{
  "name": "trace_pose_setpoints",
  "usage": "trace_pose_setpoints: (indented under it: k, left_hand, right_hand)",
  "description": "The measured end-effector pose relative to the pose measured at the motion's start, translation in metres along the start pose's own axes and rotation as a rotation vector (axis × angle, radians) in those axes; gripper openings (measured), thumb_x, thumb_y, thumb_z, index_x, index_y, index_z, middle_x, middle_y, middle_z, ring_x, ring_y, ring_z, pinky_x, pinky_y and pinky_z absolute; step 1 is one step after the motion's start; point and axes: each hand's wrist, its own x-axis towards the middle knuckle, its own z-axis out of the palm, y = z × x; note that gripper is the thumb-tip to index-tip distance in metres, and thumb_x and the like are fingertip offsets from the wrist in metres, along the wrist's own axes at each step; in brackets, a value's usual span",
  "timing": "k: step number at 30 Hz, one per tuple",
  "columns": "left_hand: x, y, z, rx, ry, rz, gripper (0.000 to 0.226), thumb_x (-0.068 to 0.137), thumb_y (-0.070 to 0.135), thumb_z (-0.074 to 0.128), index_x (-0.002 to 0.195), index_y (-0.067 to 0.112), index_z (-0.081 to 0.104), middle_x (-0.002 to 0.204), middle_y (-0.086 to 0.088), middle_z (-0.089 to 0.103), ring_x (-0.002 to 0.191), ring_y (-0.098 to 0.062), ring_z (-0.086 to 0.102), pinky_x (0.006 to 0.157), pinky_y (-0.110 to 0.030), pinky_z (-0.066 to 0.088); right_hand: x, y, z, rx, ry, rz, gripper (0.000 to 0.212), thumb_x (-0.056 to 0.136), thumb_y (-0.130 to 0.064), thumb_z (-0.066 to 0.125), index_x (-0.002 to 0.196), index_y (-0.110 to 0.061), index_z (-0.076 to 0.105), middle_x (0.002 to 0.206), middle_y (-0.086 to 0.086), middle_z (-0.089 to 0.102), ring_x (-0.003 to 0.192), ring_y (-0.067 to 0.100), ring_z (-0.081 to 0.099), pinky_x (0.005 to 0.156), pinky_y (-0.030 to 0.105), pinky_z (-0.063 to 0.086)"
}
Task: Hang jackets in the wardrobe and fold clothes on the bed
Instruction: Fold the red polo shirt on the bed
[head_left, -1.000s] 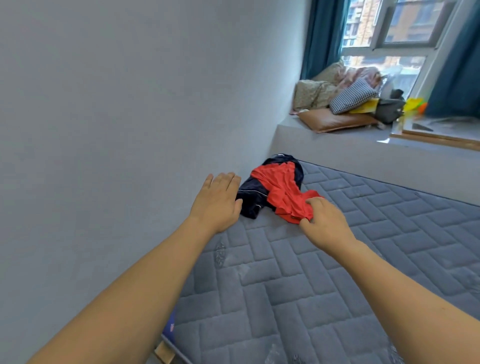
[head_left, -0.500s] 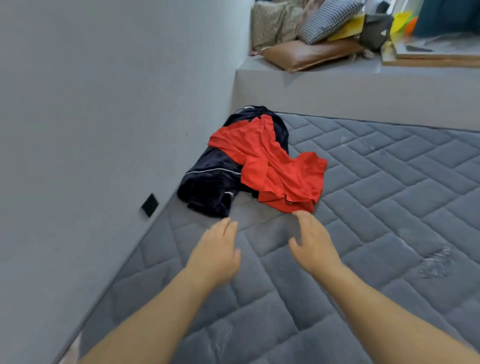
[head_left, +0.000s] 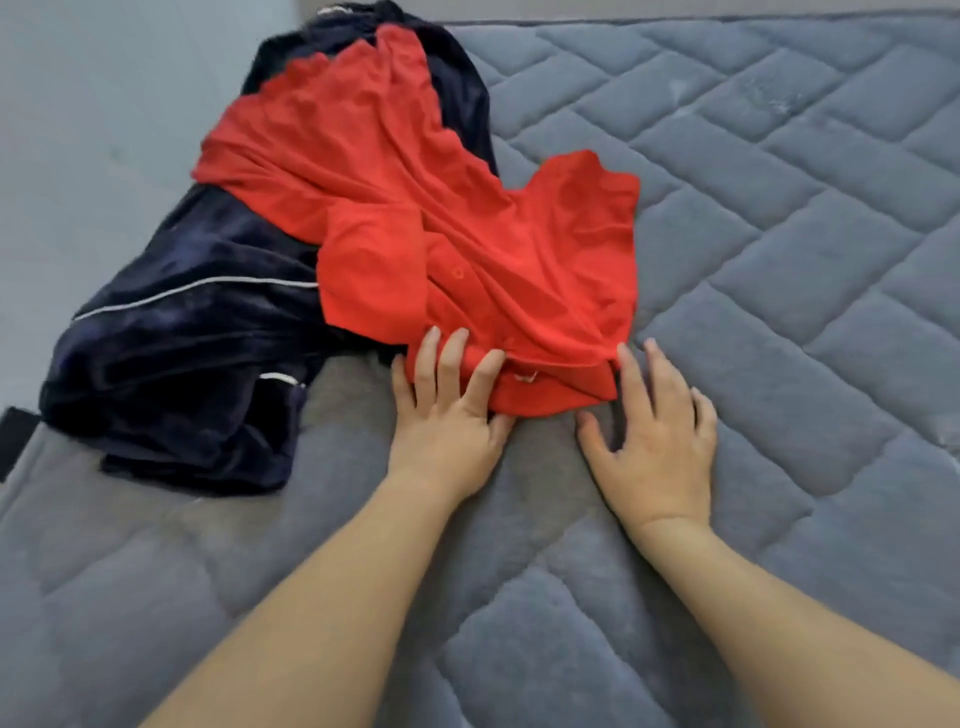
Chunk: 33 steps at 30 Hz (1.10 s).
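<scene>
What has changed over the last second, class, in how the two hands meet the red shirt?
The right hand let go of the red shirt's near edge; both hands drew back, then returned. Now the left hand's fingers rest on that edge. The shirt stayed draped over the navy garment.

Navy garment: far end cut by top edge, middle hidden under red shirt. Shirt hem beneath left hand fingertips hidden. Black object cut by left edge, unidentifiable.

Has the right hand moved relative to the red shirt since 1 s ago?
Yes. The right hand let go of the red shirt; it lies open beside the near hem.
</scene>
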Motion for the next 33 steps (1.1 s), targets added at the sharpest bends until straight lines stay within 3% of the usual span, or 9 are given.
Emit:
trace_pose_setpoints:
  k: [2, 4, 8, 11, 14, 17, 21, 28, 33]
  left_hand:
    - [0.002, 0.006, 0.007, 0.003, 0.115, -0.015, 0.054, 0.089, 0.052, 0.041, 0.138, 0.030, 0.039, 0.147, -0.010, 0.029, 0.141, -0.035, 0.015, 0.111, -0.066, 0.011]
    - [0.003, 0.007, 0.007, 0.049, 0.149, -0.005, 0.049, 0.088, 0.049, 0.045, 0.134, 0.031, 0.041, 0.140, -0.009, 0.031, 0.134, -0.035, 0.024, 0.107, -0.069, 0.018]
    - [0.003, 0.008, 0.004, 0.106, 0.180, 0.024, 0.048, 0.086, 0.038, 0.059, 0.132, 0.029, 0.054, 0.135, -0.009, 0.036, 0.127, -0.035, 0.031, 0.103, -0.069, 0.025]
    - [-0.001, 0.010, 0.004, 0.170, 0.278, 0.054, 0.043, 0.086, 0.030, 0.055, 0.129, 0.030, 0.059, 0.130, -0.005, 0.041, 0.116, -0.032, 0.037, 0.097, -0.061, 0.033]
    - [-0.008, 0.014, 0.001, 0.173, 0.355, 0.073, 0.043, 0.088, 0.020, 0.047, 0.127, 0.030, 0.062, 0.123, -0.002, 0.041, 0.101, -0.030, 0.042, 0.085, -0.051, 0.040]
    - [-0.020, 0.018, -0.003, 0.147, 0.389, 0.066, 0.038, 0.084, 0.016, 0.054, 0.118, 0.024, 0.069, 0.108, -0.007, 0.060, 0.085, -0.033, 0.054, 0.070, -0.043, 0.043]
    - [-0.063, 0.033, -0.003, 0.133, 0.322, -0.040, 0.027, 0.081, 0.015, 0.069, 0.108, 0.015, 0.071, 0.091, -0.010, 0.062, 0.074, -0.034, 0.055, 0.057, -0.038, 0.041]
    - [-0.160, 0.070, -0.007, 0.168, 0.272, -0.217, 0.014, 0.080, 0.012, 0.065, 0.094, 0.012, 0.067, 0.083, -0.011, 0.057, 0.071, -0.033, 0.055, 0.053, -0.037, 0.039]
    - [-0.236, 0.108, -0.017, 0.224, 0.184, -0.191, 0.020, 0.078, 0.012, 0.044, 0.082, 0.012, 0.063, 0.077, -0.009, 0.056, 0.065, -0.032, 0.056, 0.046, -0.033, 0.040]
  right_hand:
    - [-0.002, 0.001, 0.000, -0.031, -0.020, -0.013, 0.062, 0.090, -0.052, 0.051, 0.145, -0.025, 0.043, 0.156, 0.008, 0.032, 0.140, 0.026, 0.035, 0.113, 0.049, 0.022]
    - [-0.005, 0.000, -0.001, -0.029, -0.013, -0.012, 0.058, 0.092, -0.052, 0.049, 0.142, -0.023, 0.048, 0.155, 0.008, 0.034, 0.140, 0.027, 0.036, 0.113, 0.049, 0.021]
    - [-0.003, 0.001, 0.000, -0.043, 0.003, -0.019, 0.061, 0.095, -0.054, 0.043, 0.147, -0.023, 0.041, 0.157, 0.007, 0.032, 0.140, 0.027, 0.036, 0.113, 0.050, 0.021]
    - [-0.004, 0.003, 0.003, -0.046, 0.012, -0.044, 0.060, 0.097, -0.050, 0.045, 0.150, -0.024, 0.035, 0.158, 0.007, 0.030, 0.140, 0.028, 0.035, 0.113, 0.051, 0.022]
    - [-0.004, 0.004, 0.003, 0.019, 0.029, -0.053, 0.046, 0.099, -0.040, 0.051, 0.142, -0.024, 0.048, 0.157, 0.007, 0.032, 0.140, 0.030, 0.036, 0.113, 0.052, 0.022]
    - [-0.004, 0.003, 0.004, 0.078, 0.046, -0.057, 0.033, 0.098, -0.035, 0.055, 0.127, -0.019, 0.059, 0.154, 0.004, 0.038, 0.140, 0.030, 0.037, 0.113, 0.052, 0.021]
    - [-0.006, 0.002, -0.002, 0.117, 0.044, -0.084, 0.027, 0.100, -0.032, 0.050, 0.120, -0.018, 0.062, 0.148, 0.000, 0.047, 0.138, 0.029, 0.039, 0.114, 0.051, 0.021]
    - [-0.034, 0.006, -0.021, 0.219, -0.073, -0.483, 0.023, 0.096, -0.018, 0.054, 0.111, -0.007, 0.066, 0.126, 0.007, 0.062, 0.118, 0.031, 0.054, 0.105, 0.042, 0.035]
    - [-0.125, 0.041, -0.059, 0.261, -0.130, -0.428, 0.019, 0.090, -0.010, 0.059, 0.107, -0.004, 0.066, 0.122, 0.010, 0.062, 0.109, 0.032, 0.056, 0.104, 0.042, 0.036]
